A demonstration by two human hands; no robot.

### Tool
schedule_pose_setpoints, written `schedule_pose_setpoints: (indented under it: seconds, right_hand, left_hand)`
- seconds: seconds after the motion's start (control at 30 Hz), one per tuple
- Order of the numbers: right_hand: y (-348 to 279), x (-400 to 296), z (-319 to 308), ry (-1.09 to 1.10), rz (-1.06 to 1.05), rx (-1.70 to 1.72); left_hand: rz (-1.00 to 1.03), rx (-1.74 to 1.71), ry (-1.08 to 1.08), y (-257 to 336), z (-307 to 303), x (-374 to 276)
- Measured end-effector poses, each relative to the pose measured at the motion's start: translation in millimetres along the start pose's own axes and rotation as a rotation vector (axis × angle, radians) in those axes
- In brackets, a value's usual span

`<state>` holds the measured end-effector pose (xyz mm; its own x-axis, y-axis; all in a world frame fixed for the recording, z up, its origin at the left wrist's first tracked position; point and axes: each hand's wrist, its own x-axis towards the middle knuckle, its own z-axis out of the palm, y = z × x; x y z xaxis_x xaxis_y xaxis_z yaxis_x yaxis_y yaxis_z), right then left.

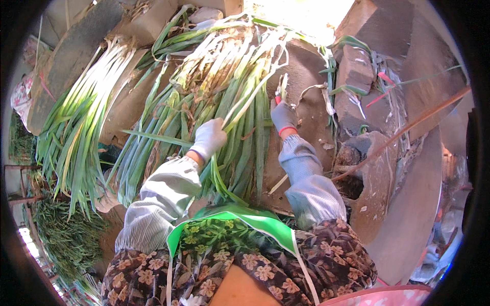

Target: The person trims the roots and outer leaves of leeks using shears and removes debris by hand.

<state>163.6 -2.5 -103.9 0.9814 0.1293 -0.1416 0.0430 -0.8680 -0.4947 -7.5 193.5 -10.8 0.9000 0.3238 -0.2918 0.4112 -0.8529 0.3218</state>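
Observation:
My left hand [209, 138], in a pale glove, grips a long green onion [249, 97] around its stem. Its white end points up and to the right, and its leaves trail down past the wrist. Beneath lies a heap of untrimmed green onions [241, 149] with brown, withered outer leaves. To the right, my gloved right hand [284, 116] closes around a small tool with a red handle [278, 99], possibly a knife. A pale strip of onion stalk [284, 84] rises beside the tool; whether the fingers hold it is unclear.
At the left lies a bundle of cleaned green onions [82, 111], white ends upward. Bricks [356, 70] and a pink ribbon [384, 78] sit at the right. A long thin stick [405, 132] slants across there. A greenery heap [69, 237] stands at lower left.

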Motion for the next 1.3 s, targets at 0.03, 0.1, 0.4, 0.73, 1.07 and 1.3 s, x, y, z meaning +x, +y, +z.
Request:
schedule_pose_setpoints:
  seconds: [0.03, 0.1, 0.4, 0.73, 1.07, 1.3]
  right_hand:
    - [3, -2, 3, -0.034, 0.013, -0.015]
    - [6, -8, 11, -0.102, 0.025, -0.043]
    - [40, -38, 38, 0.026, 0.023, 0.183]
    - [-3, -62, 6, -0.049, -0.290, -0.121]
    - [-36, 52, 8, -0.182, -0.132, -0.246]
    - [-69, 168, 5, -0.111, -0.142, -0.228]
  left_hand:
    - [0.027, 0.240, 0.004, 15, -5, 2]
    - [0.162, 0.393, 0.133, 43, -4, 8]
    - [0.051, 0.130, 0.018, 55, 30, 60]
    - [-0.140, -1.213, -0.027, 19, -36, 50]
    - [0.013, -0.545, 0.387, 59, 40, 129]
    - [-0.149, -0.424, 0.361, 45, 61, 150]
